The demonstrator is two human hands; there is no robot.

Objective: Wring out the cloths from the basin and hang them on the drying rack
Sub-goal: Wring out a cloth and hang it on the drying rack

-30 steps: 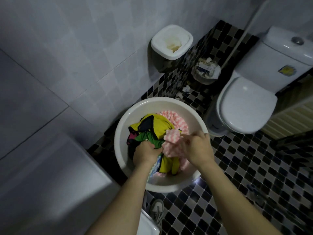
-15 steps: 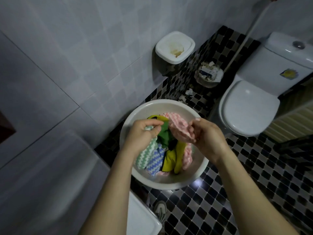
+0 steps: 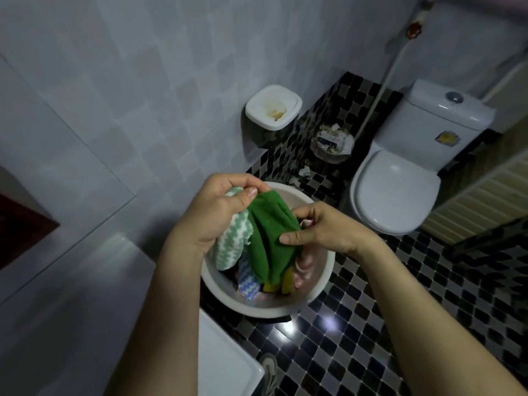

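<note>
Left hand [image 3: 220,212] was clamped on the top of the green cloth [image 3: 268,238] and, bunched under the same fingers, a zigzag cloth [image 3: 233,244] in green and white, both held just above the basin [image 3: 323,284]. Right hand [image 3: 323,230] pinched the green cloth's far edge between thumb and curled fingers, close beside the left. Gripped at two points like that, the green cloth looked ready to be parted from the zigzag one or twisted, I judged. Its lower end hung down into the basin, so any drip would fall back inside.

Under it lay the rest of the wash: a blue cloth [image 3: 248,284], a yellow cloth [image 3: 285,284] and a pink cloth [image 3: 304,264], heaped against the basin's wall. The basin stood on the checked floor [image 3: 385,324] by the tiled wall, with the toilet [image 3: 394,192] well apart to the right. I could not make out a drying rack for certain. Nothing seemed hung yet, so the task looked near its start.
</note>
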